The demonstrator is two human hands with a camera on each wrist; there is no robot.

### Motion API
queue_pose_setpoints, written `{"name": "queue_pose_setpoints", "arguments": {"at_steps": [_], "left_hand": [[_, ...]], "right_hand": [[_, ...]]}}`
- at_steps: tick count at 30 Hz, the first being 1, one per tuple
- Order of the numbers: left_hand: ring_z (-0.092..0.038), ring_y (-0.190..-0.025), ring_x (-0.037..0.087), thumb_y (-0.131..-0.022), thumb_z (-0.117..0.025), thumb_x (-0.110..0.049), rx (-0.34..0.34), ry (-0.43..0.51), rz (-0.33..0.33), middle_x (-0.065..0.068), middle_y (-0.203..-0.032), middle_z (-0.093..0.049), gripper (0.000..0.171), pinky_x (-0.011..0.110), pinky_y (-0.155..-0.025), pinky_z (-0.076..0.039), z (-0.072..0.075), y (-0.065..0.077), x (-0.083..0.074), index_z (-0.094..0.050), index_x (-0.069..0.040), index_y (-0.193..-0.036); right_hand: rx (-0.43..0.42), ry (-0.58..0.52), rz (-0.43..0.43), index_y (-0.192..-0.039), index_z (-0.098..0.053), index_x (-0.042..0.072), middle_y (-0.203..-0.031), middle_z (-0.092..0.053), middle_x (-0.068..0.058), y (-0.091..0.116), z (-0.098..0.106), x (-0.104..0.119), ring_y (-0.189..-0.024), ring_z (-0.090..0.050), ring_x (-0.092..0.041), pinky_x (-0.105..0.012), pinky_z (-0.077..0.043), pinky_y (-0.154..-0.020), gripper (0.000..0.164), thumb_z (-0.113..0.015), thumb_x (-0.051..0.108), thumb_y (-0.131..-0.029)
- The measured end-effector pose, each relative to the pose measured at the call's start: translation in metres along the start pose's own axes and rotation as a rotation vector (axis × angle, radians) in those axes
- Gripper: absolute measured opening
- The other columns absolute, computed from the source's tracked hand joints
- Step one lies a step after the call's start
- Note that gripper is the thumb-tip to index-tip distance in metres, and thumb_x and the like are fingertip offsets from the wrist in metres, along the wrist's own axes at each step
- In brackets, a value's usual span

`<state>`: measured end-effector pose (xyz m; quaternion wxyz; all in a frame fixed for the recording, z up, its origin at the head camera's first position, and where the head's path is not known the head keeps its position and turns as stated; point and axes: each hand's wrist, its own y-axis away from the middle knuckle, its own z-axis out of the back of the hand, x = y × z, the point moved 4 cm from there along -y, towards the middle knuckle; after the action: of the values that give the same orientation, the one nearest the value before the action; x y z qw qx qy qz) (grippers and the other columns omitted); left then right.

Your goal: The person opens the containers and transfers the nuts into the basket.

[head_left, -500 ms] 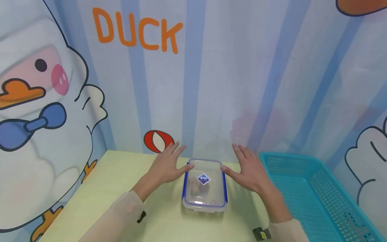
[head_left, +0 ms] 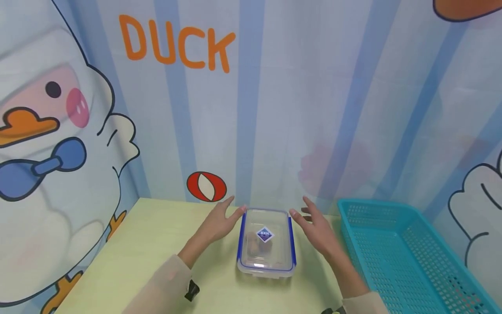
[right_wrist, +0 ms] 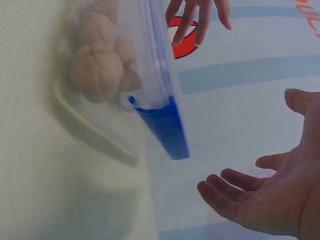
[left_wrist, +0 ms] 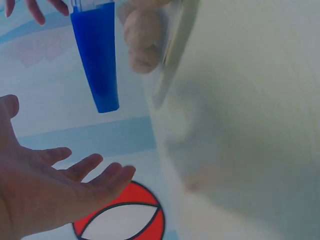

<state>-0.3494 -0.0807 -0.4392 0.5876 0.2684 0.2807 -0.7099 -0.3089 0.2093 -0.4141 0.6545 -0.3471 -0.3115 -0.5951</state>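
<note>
wrist views show round lumps inside the box, blurry in the head view; there it sits lower centre on a yellow table, left hand and right hand spread, empty, alongside; striped backdrop behind.

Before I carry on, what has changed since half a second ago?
The left hand and right hand have turned more side-on, fingertips drawing back toward the person and thumb tips moving slightly apart. Neither has taken hold of anything. The blue-rimmed container and turquoise basket stayed in place.
</note>
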Motion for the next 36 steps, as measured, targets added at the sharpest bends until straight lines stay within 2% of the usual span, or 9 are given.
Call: {"name": "queue_pose_setpoints", "arguments": {"at_steps": [2,5,10,14,18,21,26,29,36], "left_hand": [[-0.048,-0.143,0.047,-0.105,-0.047,-0.068,0.013,0.079,0.027,0.025,-0.158,-0.048,0.086,0.068,-0.112,-0.041,-0.006,-0.002,0.004,-0.036,-0.007,-0.165],[-0.057,-0.134,0.046,-0.105,-0.049,-0.067,0.064,0.232,0.108,0.026,-0.153,-0.052,0.087,0.061,-0.103,-0.052,-0.017,-0.002,0.012,-0.034,-0.006,-0.164],[-0.067,-0.118,0.039,-0.105,-0.054,-0.062,0.157,0.438,0.203,0.023,-0.138,-0.060,0.083,0.046,-0.086,-0.063,-0.037,0.002,0.024,-0.035,-0.002,-0.160],[-0.069,-0.104,0.029,-0.105,-0.056,-0.059,0.169,0.484,0.194,0.017,-0.124,-0.064,0.074,0.042,-0.080,-0.064,-0.047,0.004,0.025,-0.045,0.000,-0.149],[-0.068,-0.097,0.026,-0.105,-0.058,-0.059,0.156,0.487,0.175,0.015,-0.119,-0.064,0.073,0.041,-0.076,-0.064,-0.052,0.004,0.024,-0.050,0.003,-0.141],[-0.067,-0.096,0.026,-0.105,-0.057,-0.061,0.160,0.504,0.191,0.015,-0.118,-0.065,0.073,0.040,-0.074,-0.064,-0.055,0.002,0.025,-0.052,0.003,-0.139],[-0.066,-0.098,0.026,-0.103,-0.056,-0.064,0.194,0.549,0.218,0.015,-0.118,-0.065,0.072,0.035,-0.070,-0.061,-0.060,-0.003,0.028,-0.054,0.000,-0.135],[-0.065,-0.098,0.027,-0.102,-0.059,-0.064,0.224,0.568,0.243,0.015,-0.120,-0.064,0.069,0.032,-0.069,-0.058,-0.063,-0.005,0.032,-0.054,-0.002,-0.132],[-0.063,-0.110,0.030,-0.106,-0.058,-0.055,0.304,0.683,0.250,0.016,-0.126,-0.065,0.059,0.037,-0.080,-0.060,-0.068,-0.010,0.037,-0.055,-0.003,-0.132]], "right_hand": [[0.007,-0.094,-0.041,-0.169,-0.021,0.013,-0.161,-0.041,-0.026,-0.002,-0.006,-0.007,-0.145,-0.045,-0.047,-0.065,-0.042,-0.112,0.089,-0.055,0.063,-0.104],[0.017,-0.223,-0.094,-0.167,-0.024,0.010,-0.158,-0.043,-0.027,-0.005,-0.017,-0.018,-0.142,-0.048,-0.046,-0.062,-0.045,-0.110,0.091,-0.054,0.066,-0.103],[-0.009,-0.322,-0.179,-0.158,-0.039,0.007,-0.137,-0.058,-0.026,-0.009,-0.033,-0.036,-0.114,-0.065,-0.038,-0.050,-0.059,-0.090,0.085,-0.054,0.069,-0.102],[-0.024,-0.364,-0.240,-0.141,-0.049,0.005,-0.113,-0.063,-0.018,-0.013,-0.043,-0.049,-0.089,-0.065,-0.027,-0.038,-0.059,-0.069,0.074,-0.054,0.068,-0.102],[0.009,-0.433,-0.287,-0.127,-0.053,0.003,-0.100,-0.061,-0.012,-0.016,-0.050,-0.061,-0.076,-0.063,-0.020,-0.033,-0.052,-0.061,0.066,-0.054,0.065,-0.104],[0.051,-0.478,-0.304,-0.127,-0.054,0.002,-0.101,-0.065,-0.012,-0.018,-0.054,-0.067,-0.078,-0.066,-0.020,-0.033,-0.053,-0.063,0.064,-0.052,0.062,-0.105],[0.112,-0.514,-0.321,-0.142,-0.052,-0.002,-0.119,-0.068,-0.020,-0.020,-0.061,-0.076,-0.095,-0.072,-0.026,-0.038,-0.060,-0.076,0.073,-0.048,0.061,-0.107],[0.160,-0.544,-0.333,-0.143,-0.051,-0.004,-0.121,-0.068,-0.021,-0.022,-0.065,-0.078,-0.099,-0.072,-0.026,-0.039,-0.061,-0.081,0.073,-0.048,0.059,-0.108],[0.226,-0.573,-0.329,-0.140,-0.053,-0.004,-0.118,-0.069,-0.017,-0.025,-0.071,-0.079,-0.099,-0.071,-0.025,-0.039,-0.060,-0.082,0.067,-0.044,0.055,-0.110]]}}
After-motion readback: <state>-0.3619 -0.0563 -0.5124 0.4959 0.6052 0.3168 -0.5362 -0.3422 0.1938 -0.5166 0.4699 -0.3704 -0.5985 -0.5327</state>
